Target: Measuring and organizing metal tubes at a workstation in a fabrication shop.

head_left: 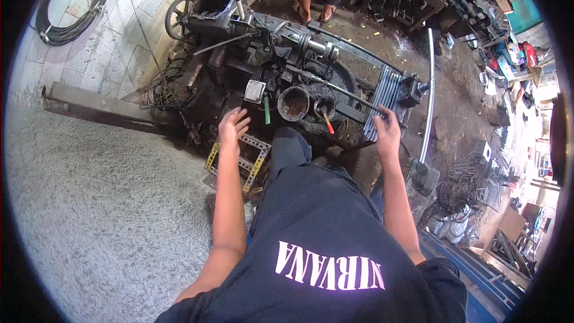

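My left hand (231, 128) hangs in the air with its fingers apart, holding nothing. It is nearest to a small silvery metal box (255, 91) on the machine's front. My right hand (387, 128) has its fingers closed on the near right end of a long thin metal rod (341, 88). The rod's other end reaches up to the middle of a dark metal lathe (293, 36). Below the rod are a round bowl (293, 104) with brownish contents and a small pot with a red-handled brush (329, 124). A bundle of bare metal rods (382, 93) lies beside my right hand.
A perforated metal frame (260, 164) stands by my left forearm. A long shiny pipe (428, 96) stretches past the lathe's right end. Another person's feet (314, 12) are beyond the machine. Coiled black cable (75, 3) hangs on the left wall; scrap metal (460, 182) covers the right floor.
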